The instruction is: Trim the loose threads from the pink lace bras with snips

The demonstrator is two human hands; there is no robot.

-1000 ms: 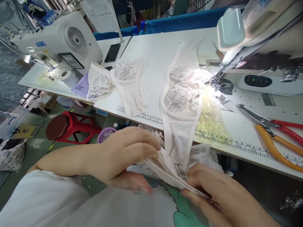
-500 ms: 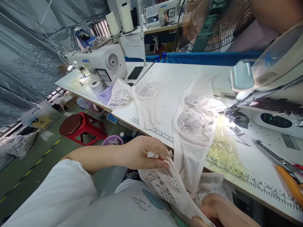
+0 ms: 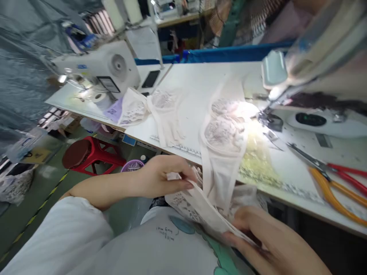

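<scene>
My left hand (image 3: pixel 162 176) pinches the upper end of a stack of white lace garment pieces (image 3: pixel 197 204) held over my lap, below the table's front edge. My right hand (image 3: pixel 268 238) grips the lower end of the same stack, fingers closed around it. A white lace bra (image 3: pixel 225 133) lies on the white sewing table (image 3: pixel 195 78) just above, one strap hanging over the edge onto the stack. More lace bras (image 3: pixel 149 107) lie further left on the table. The view is blurred by motion.
A sewing machine (image 3: pixel 315 65) with a lit needle area stands at the right. Orange and red scissors (image 3: pixel 338 179) lie near the right front edge. A second white sewing machine (image 3: pixel 100 70), a phone (image 3: pixel 151 79) and a tape roll (image 3: pixel 100 100) sit at the left. A red stool (image 3: pixel 86 152) stands below.
The head view swung up and then back down. My right hand has come back into view at the lower end of the stack. Both hands keep hold of the lace pieces.
</scene>
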